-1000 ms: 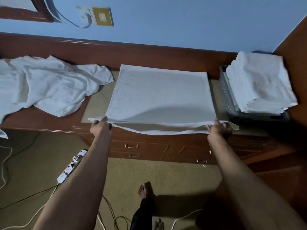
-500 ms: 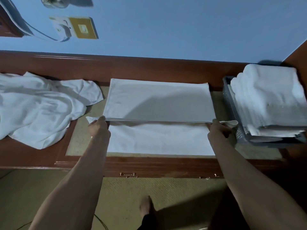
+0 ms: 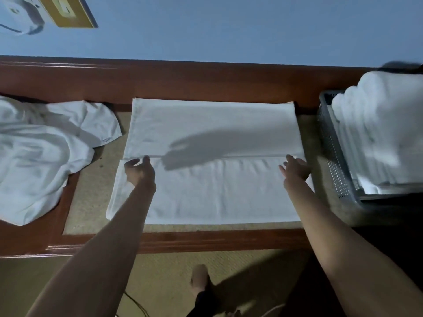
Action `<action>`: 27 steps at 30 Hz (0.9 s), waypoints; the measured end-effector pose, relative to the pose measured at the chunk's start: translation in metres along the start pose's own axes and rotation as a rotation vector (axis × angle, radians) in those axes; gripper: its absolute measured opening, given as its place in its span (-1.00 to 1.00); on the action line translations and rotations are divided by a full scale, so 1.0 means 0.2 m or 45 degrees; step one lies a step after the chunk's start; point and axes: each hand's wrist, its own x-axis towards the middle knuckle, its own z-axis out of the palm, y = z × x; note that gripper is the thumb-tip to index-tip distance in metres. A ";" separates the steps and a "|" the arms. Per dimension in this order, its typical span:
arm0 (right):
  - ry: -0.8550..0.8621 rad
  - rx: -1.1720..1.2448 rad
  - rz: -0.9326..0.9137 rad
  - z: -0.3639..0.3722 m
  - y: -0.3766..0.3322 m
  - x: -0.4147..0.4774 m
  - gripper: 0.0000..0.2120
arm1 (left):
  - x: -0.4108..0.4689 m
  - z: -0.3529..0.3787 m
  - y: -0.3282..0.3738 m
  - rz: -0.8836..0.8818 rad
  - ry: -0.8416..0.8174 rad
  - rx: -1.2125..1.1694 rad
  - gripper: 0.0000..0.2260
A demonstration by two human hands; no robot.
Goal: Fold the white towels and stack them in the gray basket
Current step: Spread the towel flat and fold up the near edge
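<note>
A white towel (image 3: 206,193) lies flat on the wooden desk in the middle of the view. Its far half is doubled over, and the folded-over edge runs across the middle of the towel. My left hand (image 3: 139,170) hovers at the left end of that edge with fingers loosely spread, holding nothing. At the right end of the edge is my right hand (image 3: 295,168), also with spread fingers. The gray basket (image 3: 332,156) stands at the right end of the desk, holding a stack of folded white towels (image 3: 377,138) that rises above its rim.
A heap of unfolded white towels (image 3: 39,152) covers the left end of the desk. A raised wooden back rail (image 3: 183,81) runs along the blue wall behind the towel. My foot (image 3: 199,280) and a cable show on the floor below the desk edge.
Both hands carried the towel's near edge away from me, laid it across the towel's middle and let go. The view has shifted closer over the desk.
</note>
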 end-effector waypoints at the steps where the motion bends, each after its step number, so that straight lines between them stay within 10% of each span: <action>1: 0.061 -0.131 -0.110 0.00 0.04 0.00 -0.71 | -0.09 0.04 -0.02 0.130 -0.046 0.139 -0.79; 9: -0.378 -1.178 -1.337 -0.03 0.55 -0.19 -0.66 | -0.51 0.35 -0.44 1.331 -0.751 0.894 -0.70; 21: -0.797 -1.793 -1.735 -0.18 0.51 0.14 -0.42 | -0.56 0.49 -0.60 1.558 -0.782 1.498 -0.42; 27: -0.524 -1.916 -1.424 -0.46 0.27 0.49 -0.29 | -0.60 0.49 -0.58 1.523 -0.741 1.524 -0.46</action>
